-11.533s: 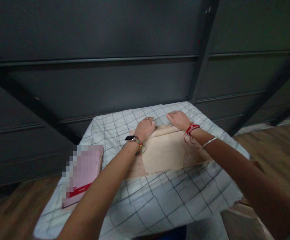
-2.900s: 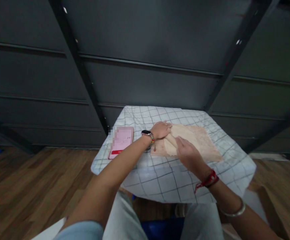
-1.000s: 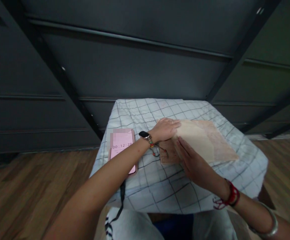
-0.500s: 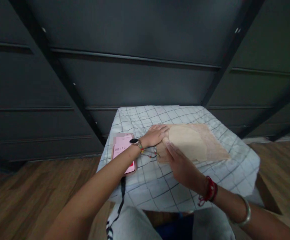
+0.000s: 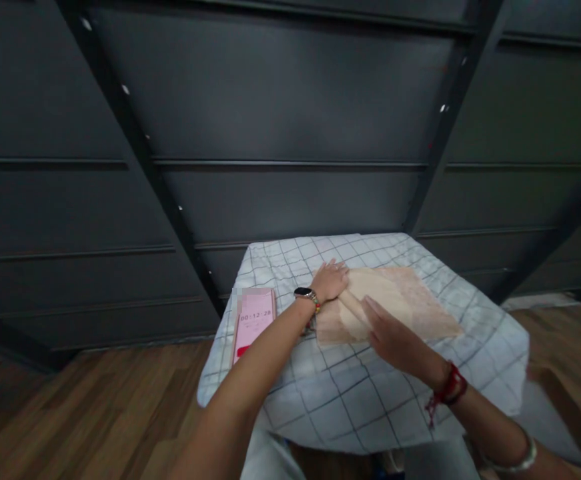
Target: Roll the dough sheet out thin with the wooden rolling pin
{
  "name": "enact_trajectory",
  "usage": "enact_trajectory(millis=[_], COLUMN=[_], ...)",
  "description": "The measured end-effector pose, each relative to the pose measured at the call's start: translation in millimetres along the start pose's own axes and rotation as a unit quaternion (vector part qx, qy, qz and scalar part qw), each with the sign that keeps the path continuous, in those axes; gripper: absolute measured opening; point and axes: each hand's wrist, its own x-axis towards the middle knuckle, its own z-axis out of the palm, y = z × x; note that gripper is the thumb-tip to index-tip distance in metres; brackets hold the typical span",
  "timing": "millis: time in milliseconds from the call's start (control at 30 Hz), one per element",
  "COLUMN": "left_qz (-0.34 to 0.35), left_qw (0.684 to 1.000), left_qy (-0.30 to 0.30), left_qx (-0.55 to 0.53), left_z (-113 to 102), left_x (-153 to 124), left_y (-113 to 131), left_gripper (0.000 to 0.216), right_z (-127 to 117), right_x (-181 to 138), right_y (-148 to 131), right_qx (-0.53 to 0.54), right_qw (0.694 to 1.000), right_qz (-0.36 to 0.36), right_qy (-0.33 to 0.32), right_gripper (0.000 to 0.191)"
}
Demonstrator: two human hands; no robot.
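Note:
A pale, round, flat sheet that looks like rolled-out dough [image 5: 383,290] lies on a pinkish-beige rectangular mat [image 5: 433,317]. Across its left part runs a light rolling pin [image 5: 354,308], slanting from upper left to lower right. My left hand [image 5: 331,281] presses on the pin's upper end, fingers stretched out and slightly spread. At the lower end, my right hand [image 5: 395,340] rests flat on the pin with its fingers extended. Both palms hide the pin's ends.
A white checked cloth [image 5: 340,387] covers the small table. On its left side lies a phone [image 5: 255,317] with a timer on its pink screen, close to my left forearm. Dark panelled wall [image 5: 290,207] rises behind the table.
Both hands and the rolling pin have moved rightward over the sheet, uncovering more of its left part. My view has shifted, so the table sits lower in the picture.

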Motion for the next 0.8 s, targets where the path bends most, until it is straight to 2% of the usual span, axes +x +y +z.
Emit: enact_trajectory(millis=[200, 400, 533, 800], left_qz=[0.052, 0.083, 0.101, 0.120], left_qw=[0.998, 0.995, 0.993, 0.992], left_qy=[-0.028, -0.046, -0.029, 0.026], left_qx=[0.033, 0.042, 0.047, 0.042], left_z=[-0.7, -2.2, 4.0, 6.3], left_x=[19.6, 14.3, 13.4, 7.4], left_y=[1.5, -3.8, -11.1, -13.8], left_gripper=[0.044, 0.045, 0.044, 0.044], right_z=[5.4, 11.3, 7.9, -4.1], right_x=[11.0, 16.5, 17.6, 22.5], right_y=[9.7, -13.0, -31.7, -46.8], right_qx=[0.040, 0.014, -0.015, -0.024], right_qw=[0.997, 0.997, 0.996, 0.991], right_qz=[0.065, 0.078, 0.081, 0.115], right_qy=[0.011, -0.014, -0.041, -0.058], right_gripper=[0.048, 0.059, 0.065, 0.056])
